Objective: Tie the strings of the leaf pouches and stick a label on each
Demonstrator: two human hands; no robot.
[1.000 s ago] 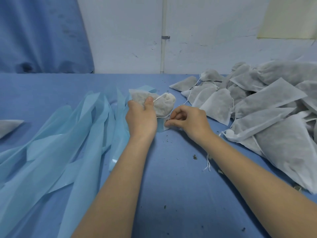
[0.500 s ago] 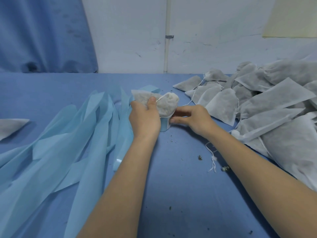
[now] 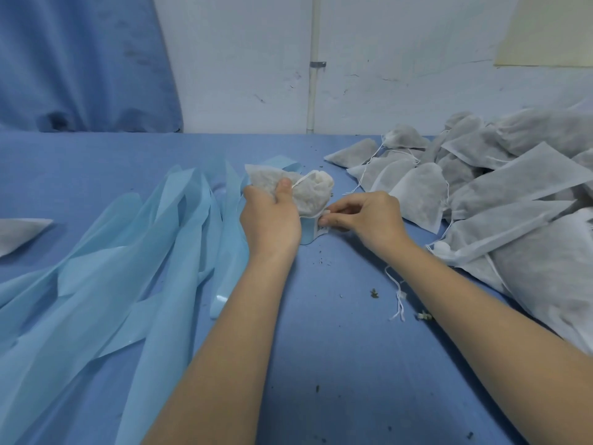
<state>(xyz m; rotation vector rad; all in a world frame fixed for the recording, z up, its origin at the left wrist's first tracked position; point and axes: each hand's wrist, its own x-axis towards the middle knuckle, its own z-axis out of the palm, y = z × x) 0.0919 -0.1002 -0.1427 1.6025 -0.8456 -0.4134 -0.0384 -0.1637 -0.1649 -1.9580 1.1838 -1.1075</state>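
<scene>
Comparing with half a second ago, the right hand [image 3: 365, 216] has drawn back a little from under the pouch and now shows a small white label [image 3: 322, 231] pinched at its fingertips, where earlier the fingertips lay tucked against the pouch's lower edge; the left hand [image 3: 271, 220] has kept its grip in the same spot. The pouch [image 3: 308, 192] is a white, slightly see-through fabric bag, crumpled and bulging, with a thin white string [image 3: 300, 181] running across its upper side and another length looping under its lower edge. It sits in the middle of the blue desk [image 3: 321, 364], raised in the left hand, whose fingers curl round its left half with the thumb pressed on top near the string. The right hand is just beside the pouch's lower right corner, thumb and forefinger closed on the label, which touches a pale blue backing strip [image 3: 308, 231] below the pouch. More pale blue strips [image 3: 128, 268] fan out to the left. A heap of grey-white pouches [image 3: 497, 194] lies to the right, well clear of the left hand and close behind the right one. Leaf crumbs and a loose string [image 3: 398, 293] lie on the desk by the right forearm.
</scene>
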